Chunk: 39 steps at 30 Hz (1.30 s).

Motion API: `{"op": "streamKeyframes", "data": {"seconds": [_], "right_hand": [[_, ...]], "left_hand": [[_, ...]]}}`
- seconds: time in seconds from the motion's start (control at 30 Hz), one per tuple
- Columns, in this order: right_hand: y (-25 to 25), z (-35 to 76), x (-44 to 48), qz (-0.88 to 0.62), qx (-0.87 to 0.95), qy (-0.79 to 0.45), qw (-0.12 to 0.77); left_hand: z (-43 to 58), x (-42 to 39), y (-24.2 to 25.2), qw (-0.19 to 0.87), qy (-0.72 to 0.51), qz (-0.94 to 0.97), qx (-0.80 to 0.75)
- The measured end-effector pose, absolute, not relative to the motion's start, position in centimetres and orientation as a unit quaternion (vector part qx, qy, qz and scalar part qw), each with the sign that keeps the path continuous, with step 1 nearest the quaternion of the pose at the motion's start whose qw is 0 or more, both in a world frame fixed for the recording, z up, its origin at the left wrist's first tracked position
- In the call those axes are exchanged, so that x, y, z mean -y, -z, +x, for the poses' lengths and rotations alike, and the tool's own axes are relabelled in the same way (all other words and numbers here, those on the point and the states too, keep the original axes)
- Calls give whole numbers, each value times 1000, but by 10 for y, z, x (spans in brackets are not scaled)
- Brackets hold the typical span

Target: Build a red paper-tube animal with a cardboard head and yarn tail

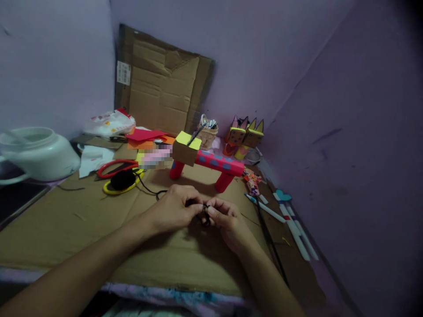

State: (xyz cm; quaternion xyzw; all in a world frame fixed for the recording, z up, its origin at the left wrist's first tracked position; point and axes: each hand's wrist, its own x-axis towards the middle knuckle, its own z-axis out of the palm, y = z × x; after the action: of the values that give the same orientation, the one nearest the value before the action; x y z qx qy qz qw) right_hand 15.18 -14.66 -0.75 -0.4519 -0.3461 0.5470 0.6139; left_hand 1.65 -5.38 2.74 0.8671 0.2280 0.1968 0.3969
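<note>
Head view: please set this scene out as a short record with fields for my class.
Left hand: pinching black cord
Right hand: pinching the same cord
Model: red, blue-spotted, standing beyond the hands
Far left: white pot
Right side: white pen, lying flat
Back: cardboard sheet leaning against purple wall

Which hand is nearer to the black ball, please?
Left. The left hand is right of the black ball and closer to the camera, not touching it; the right hand is farther right. Both hands pinch the black cord.
</note>
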Motion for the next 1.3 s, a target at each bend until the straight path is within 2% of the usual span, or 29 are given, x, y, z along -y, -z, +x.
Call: {"op": "streamKeyframes", "data": {"seconds": [0.27, 0.63, 0.87, 1.17, 1.3], "right_hand": [[1, 156, 144, -440, 306, -457, 710], [-7, 163, 145, -365, 231, -488, 758], [-7, 160, 147, -365, 235, -498, 751], [-1, 152, 149, -430, 329, -540, 645], [6, 153, 150, -462, 357, -528, 617]], "left_hand": [[14, 50, -27, 435, -163, 849, -250], [18, 48, -17, 390, -121, 882, -236], [20, 47, -8, 383, -91, 881, -261], [14, 48, -27, 430, -108, 838, -319], [10, 46, -28, 458, -124, 833, -285]]}}
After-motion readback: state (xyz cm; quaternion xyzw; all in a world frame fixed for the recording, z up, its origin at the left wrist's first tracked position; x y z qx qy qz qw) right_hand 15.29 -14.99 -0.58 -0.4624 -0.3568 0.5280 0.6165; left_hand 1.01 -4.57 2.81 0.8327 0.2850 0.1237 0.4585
